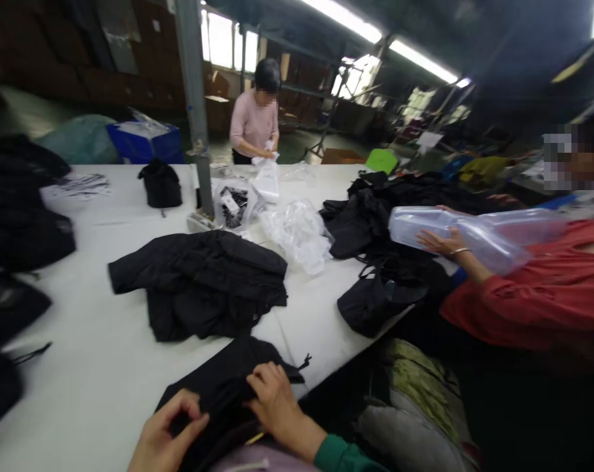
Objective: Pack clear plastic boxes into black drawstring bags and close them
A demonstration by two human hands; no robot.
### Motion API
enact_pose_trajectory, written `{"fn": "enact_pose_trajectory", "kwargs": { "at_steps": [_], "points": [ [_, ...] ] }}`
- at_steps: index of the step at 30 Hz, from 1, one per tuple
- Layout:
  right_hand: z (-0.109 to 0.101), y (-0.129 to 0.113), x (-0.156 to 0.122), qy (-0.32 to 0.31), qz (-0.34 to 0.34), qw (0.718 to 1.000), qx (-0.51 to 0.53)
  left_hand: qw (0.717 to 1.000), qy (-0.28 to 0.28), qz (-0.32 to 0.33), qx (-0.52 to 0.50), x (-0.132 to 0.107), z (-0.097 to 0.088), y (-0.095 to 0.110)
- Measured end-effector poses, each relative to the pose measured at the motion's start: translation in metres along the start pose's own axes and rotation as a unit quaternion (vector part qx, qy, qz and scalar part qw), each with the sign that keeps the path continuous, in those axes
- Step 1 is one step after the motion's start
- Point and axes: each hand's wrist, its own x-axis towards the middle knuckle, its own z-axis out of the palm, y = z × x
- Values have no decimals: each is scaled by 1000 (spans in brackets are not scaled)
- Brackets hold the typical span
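Observation:
A black fabric bag with a drawcord [238, 367] lies at the near edge of the table, close to my body. My left hand [166, 432] is at its left side, thumb and finger curled together on the dark cloth. On the right part, my right hand [277, 403] has its fingers bent over the fabric and grips it. The knotted cord end sticks out just past my right hand. Just beyond the bag lies a black garment [203, 278], spread flat and crumpled.
Black bags [376, 295] and dark cloth lie right; a black pile [21, 210] is left. Clear plastic bags [299, 233] lie mid-table by a metal post [193, 105]. A co-worker in red [547, 282] holds clear plastic; another in pink [254, 124] handles white plastic.

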Motion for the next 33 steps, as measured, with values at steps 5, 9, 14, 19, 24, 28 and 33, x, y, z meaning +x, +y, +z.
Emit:
{"fn": "enact_pose_trajectory", "kwargs": {
  "at_steps": [5, 9, 14, 19, 24, 28, 33],
  "points": [
    [5, -4, 42, 96, -138, 985, 24, 953, -301, 41, 0, 6, -63, 48],
    [3, -11, 54, 121, -269, 954, 53, 996, -55, -27, 58, 31, -68, 18],
    [-3, -13, 54, 126, -300, 944, 61, 987, -92, -23, 129, 42, -22, -31],
    [0, -18, 56, 99, -291, 950, 54, 975, -100, 2, 197, 46, -6, -54],
    [6, -33, 74, 87, -290, 953, 1, 979, -97, 13, 179, 67, -18, -68],
    [0, -48, 85, 92, -322, 942, 1, 983, -61, 20, 169, 86, -41, -62],
    [-10, -68, 58, -149, -256, 953, -58, 946, 68, -10, 315, 110, -107, -32]
  ]
}}
